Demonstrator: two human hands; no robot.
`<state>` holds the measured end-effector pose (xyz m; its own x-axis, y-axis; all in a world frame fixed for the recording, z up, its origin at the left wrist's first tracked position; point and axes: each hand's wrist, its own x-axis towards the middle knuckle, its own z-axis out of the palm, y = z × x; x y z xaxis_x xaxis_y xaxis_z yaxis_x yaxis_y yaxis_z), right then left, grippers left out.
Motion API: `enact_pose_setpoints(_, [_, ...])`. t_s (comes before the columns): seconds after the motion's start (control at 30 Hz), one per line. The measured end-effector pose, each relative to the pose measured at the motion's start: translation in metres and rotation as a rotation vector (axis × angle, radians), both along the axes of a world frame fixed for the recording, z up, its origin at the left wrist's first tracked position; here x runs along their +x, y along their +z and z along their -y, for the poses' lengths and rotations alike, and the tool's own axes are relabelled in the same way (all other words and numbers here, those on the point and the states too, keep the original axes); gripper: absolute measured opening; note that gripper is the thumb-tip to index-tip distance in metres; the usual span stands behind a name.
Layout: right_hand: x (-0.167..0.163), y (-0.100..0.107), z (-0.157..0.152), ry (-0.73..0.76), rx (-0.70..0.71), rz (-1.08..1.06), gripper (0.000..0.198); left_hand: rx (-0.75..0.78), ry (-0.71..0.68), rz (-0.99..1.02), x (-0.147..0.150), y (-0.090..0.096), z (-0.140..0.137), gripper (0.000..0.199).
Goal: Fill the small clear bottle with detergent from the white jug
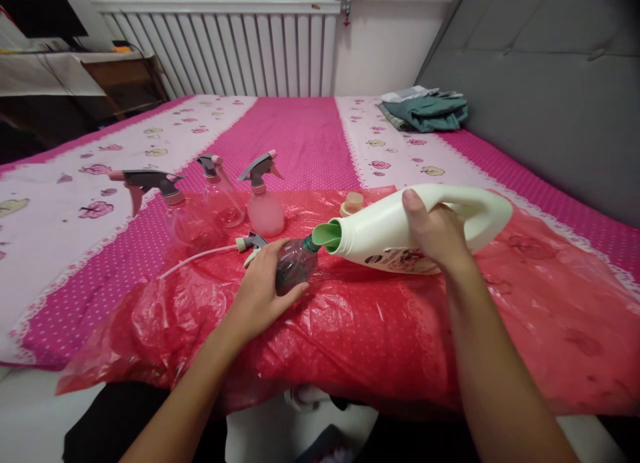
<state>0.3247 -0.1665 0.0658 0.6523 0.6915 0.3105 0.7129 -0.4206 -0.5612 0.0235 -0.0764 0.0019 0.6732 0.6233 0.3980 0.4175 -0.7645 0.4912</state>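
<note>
Red plastic sheet (350, 329): head view; crinkled, laid over the near part of the bed, its dotted cover showing through. Clock read from the clear bottle, 12 pointing away from the wearer.
Clear bottle (300, 266): on the sheet, at clock centre; tilted, green-ringed neck towards 1–2 o'clock, meeting the jug's spout.
Left hand (265, 279): curled round the clear bottle from 8 o'clock, fingers over the far side, thumb on the near side.
Jug (385, 236): pale green-white, at 3 o'clock; tipped over, handle towards 2–3, mouth towards the bottle.
Green spout (327, 235): at the jug's mouth, right at the bottle's neck; cannot tell whether liquid is passing.
Right hand (443, 233): gripping the jug by its handle, thumb pressed along the body.
Sprayer head (245, 243): at 10 o'clock, just beyond the left hand; pale tube trailing towards 9.
Pink spray bottle (266, 213): upright, 11 o'clock.
Two clear spray bottles (190, 223): upright, 10 o'clock, grey-and-pink triggers.
Beige cap (353, 204): 1–2 o'clock, partly behind the jug.
Folded cloths (425, 109): far off on the bed, 1–2 o'clock.
Radiator (225, 49): white, against the wall, 11–12 o'clock.
Headboard (540, 83): grey, padded, 2 o'clock.
</note>
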Motion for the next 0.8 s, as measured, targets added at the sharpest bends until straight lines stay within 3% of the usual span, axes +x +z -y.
enact_pose_setpoints(0.8, [-0.0012, 0.0015, 0.0005, -0.003, -0.036, -0.011, 0.099, 0.001, 0.005, -0.008, -0.0002, 0.0017, 0.0009, 0.07])
